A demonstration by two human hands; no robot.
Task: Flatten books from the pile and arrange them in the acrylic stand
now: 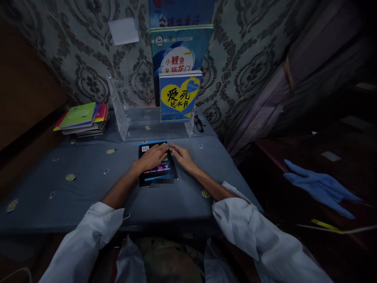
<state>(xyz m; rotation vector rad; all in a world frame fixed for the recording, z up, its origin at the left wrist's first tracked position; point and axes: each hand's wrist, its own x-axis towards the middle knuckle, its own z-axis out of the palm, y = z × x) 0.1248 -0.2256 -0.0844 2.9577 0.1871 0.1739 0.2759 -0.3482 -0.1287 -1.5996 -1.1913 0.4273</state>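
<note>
A dark book with a barcode near its top left corner lies on the cloth-covered table. My left hand rests flat across its cover, fingers stretched out to the right. At the book's right edge is my right hand, its fingers extended and reaching the upper right side; whether they press on the edge is hard to see. Behind the book stands a clear acrylic rack. A blue book with a yellow heart leans in the rack's right side, with taller picture books behind it.
A pile of books sits at the table's back left. Dark glasses lie right of the rack. A white card is on the patterned wall. Off the table to the right are a blue glove and a purple curtain.
</note>
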